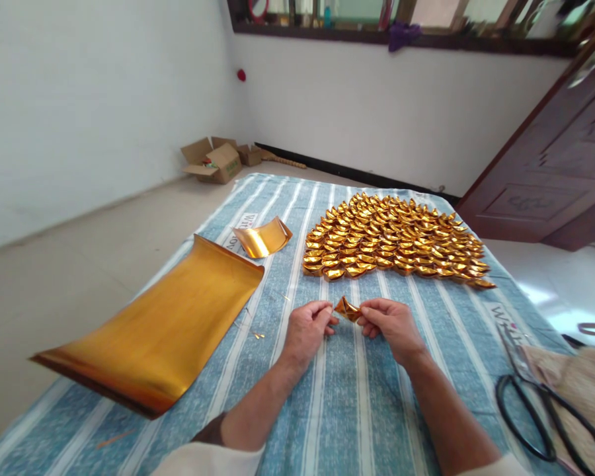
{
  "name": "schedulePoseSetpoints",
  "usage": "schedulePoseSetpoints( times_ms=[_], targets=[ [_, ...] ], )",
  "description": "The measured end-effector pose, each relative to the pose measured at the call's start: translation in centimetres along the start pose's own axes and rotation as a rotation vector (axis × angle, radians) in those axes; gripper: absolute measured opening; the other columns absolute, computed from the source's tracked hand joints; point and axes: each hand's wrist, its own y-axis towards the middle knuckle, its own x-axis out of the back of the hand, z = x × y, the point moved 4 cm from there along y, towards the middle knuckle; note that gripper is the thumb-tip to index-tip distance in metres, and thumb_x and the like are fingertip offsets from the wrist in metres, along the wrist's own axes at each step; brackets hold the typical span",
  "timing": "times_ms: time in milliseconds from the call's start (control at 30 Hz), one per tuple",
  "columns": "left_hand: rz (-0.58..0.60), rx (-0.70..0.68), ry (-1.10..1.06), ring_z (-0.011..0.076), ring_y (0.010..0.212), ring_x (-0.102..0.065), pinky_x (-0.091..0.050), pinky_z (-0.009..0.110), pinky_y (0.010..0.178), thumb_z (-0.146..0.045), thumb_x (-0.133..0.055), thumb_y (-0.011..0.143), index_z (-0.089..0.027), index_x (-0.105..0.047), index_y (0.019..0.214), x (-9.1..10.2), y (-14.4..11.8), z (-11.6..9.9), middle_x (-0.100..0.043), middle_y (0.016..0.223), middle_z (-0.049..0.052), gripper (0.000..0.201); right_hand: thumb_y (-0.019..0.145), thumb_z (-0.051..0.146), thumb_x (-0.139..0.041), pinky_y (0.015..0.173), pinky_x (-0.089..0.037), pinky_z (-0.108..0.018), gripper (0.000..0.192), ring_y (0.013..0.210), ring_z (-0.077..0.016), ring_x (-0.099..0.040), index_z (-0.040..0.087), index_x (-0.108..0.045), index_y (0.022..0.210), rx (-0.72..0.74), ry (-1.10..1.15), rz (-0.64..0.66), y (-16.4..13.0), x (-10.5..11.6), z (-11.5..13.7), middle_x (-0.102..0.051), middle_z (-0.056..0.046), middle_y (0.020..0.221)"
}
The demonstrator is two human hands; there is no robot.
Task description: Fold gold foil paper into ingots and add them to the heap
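Head view, looking down on a table covered by a blue-and-white striped cloth.

Both hands sit close together at mid-table, above the cloth. The left hand pinches the left end of a small folded gold paper piece between thumb and fingertips. The right hand pinches its right end in the same way. Both hands are closed on it, and the piece spans the gap between them, held just above the cloth, with a pointed fold standing up in its middle.

Beyond the hands, on the far half of the cloth, lies a dense spread of finished gold paper ingots, laid in overlapping rows. Count not readable.

Left of the hands, a large gold foil sheet lies on the cloth, its near corner overhanging the table edge and its far edge curling upward. A smaller curled gold sheet sits just beyond it.

At the right edge, black-handled scissors rest beside a tan woven item. Open cardboard boxes stand on the floor by the far wall.
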Motion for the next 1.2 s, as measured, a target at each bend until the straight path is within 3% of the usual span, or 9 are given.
schedulePoseSetpoints(
  times_ms=[300,567,867,933,1100,1200],
  targets=[
    [0.068,0.148,-0.194,0.0181,0.073,-0.068,-0.052,0.021,0.053,-0.023,-0.067,0.074,-0.011,-0.069,0.076,0.1,-0.3,-0.2,-0.071,0.075,0.008,0.012,0.065,0.042,-0.075,0.046,-0.042,-0.022,0.030,0.045,-0.0101,-0.056,0.014,-0.068,0.073,-0.025,0.106,0.000,-0.8,-1.4,0.2,-0.068,-0.002,0.059],
    [0.105,0.254,-0.338,0.0192,0.083,-0.067,-0.054,0.022,0.056,-0.025,-0.069,0.076,-0.011,-0.071,0.079,0.1,-0.4,0.5,-0.072,0.086,0.012,0.015,0.065,0.045,-0.075,0.047,-0.043,-0.023,0.032,0.046,-0.0110,-0.057,0.015,-0.068,0.075,0.005,0.096,-0.030,-1.2,-2.0,0.3,-0.068,-0.002,0.059],
    [0.139,0.284,-0.567,0.0151,0.069,-0.064,-0.054,0.027,0.066,-0.022,-0.074,0.073,-0.010,-0.070,0.075,0.0,-0.3,0.6,-0.069,0.074,0.007,0.013,0.069,0.048,-0.070,0.050,-0.046,-0.026,0.033,0.048,-0.0133,-0.058,0.016,-0.069,0.077,0.045,-0.027,0.020,-1.6,-2.9,-0.2,-0.067,-0.002,0.059],
    [0.143,0.291,-0.598,0.0143,0.068,-0.064,-0.055,0.027,0.066,-0.020,-0.073,0.073,-0.010,-0.070,0.074,-0.1,-0.4,0.6,-0.069,0.074,0.006,0.010,0.073,0.047,-0.067,0.053,-0.047,-0.027,0.030,0.052,-0.0141,-0.058,0.017,-0.070,0.078,0.116,-0.129,-0.019,-1.7,-2.9,0.0,-0.066,-0.001,0.061],
    [0.171,0.323,-0.634,0.0162,0.074,-0.065,-0.057,0.029,0.066,-0.016,-0.072,0.075,-0.009,-0.071,0.082,-0.6,-0.8,0.5,-0.071,0.084,0.009,0.010,0.080,0.037,-0.062,0.064,-0.048,-0.029,0.019,0.069,-0.0162,-0.061,0.020,-0.071,0.083,0.464,-0.413,-0.181,-2.0,-2.7,1.6,-0.067,-0.003,0.077],
    [0.224,0.334,-0.659,0.0180,0.076,-0.065,-0.058,0.032,0.065,-0.017,-0.072,0.074,-0.009,-0.070,0.082,-0.9,-1.1,0.4,-0.070,0.085,0.010,0.011,0.081,0.032,-0.061,0.065,-0.048,-0.029,0.015,0.072,-0.0164,-0.061,0.020,-0.070,0.085,0.541,-0.432,-0.205,-2.1,-2.9,2.1,-0.066,-0.003,0.078]
  ],
)
